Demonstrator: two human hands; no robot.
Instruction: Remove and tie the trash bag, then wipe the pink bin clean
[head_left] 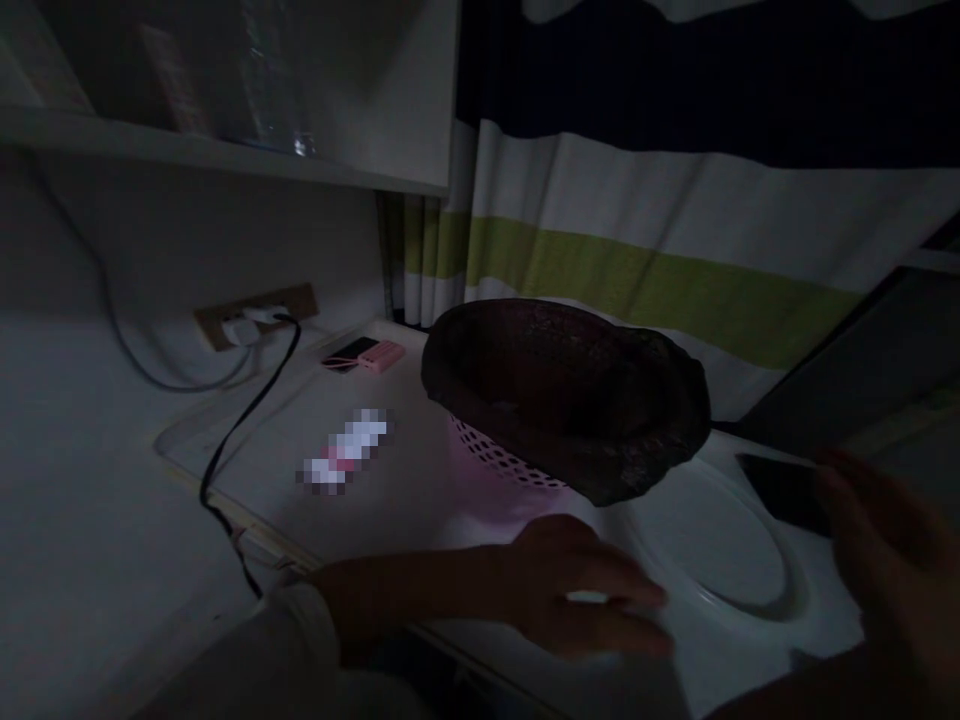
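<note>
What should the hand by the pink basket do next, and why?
Probably slide a little further onto the white round plate. The left hand lies flat on the table's edge just below the pink basket, fingers pointing at the plate, while the right hand holds a dark phone beside it.

The pink basket (495,458) looks like perforated plastic, lined with a crinkled, dull dark bag (562,390). The curtain (675,240) is striped cloth; the white surface (390,480) looks smooth and matt.
</note>
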